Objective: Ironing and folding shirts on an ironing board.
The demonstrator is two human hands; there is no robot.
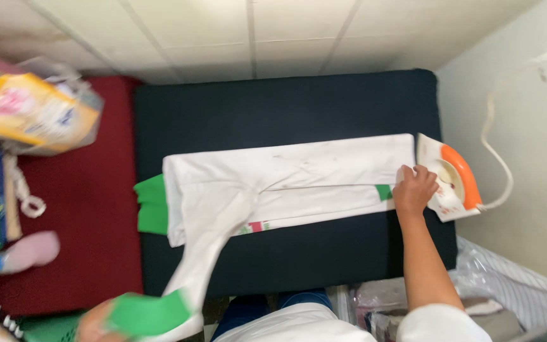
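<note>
While the white garment (286,174) lay spread lengthwise across the dark padded table (286,101) in the middle of the frame, the right hand (414,189) pressed on its right end, fingers (405,172) curled down onto the cloth beside a small green patch (384,192); they looked to be pinning or pinching the edge rather than clenched around it. Just right of that hand, touching the garment's end, an orange and white iron (454,177) rested on the table with its cord (495,126) trailing up the wall.

At the lower left of the frame the left hand (93,324), blurred, gripped the green cuff (147,313) of a white sleeve (207,253) that stretched up to the garment's body. A second green cuff (152,204) showed at the garment's left edge.

To do this well, the sleeve probably wanted a steady, even pull against the anchoring right hand, so the cloth lay flat without dragging the body off the table or towards the iron.

A red mat (90,190) with a blurred yellow package (30,111) lay at the left.
</note>
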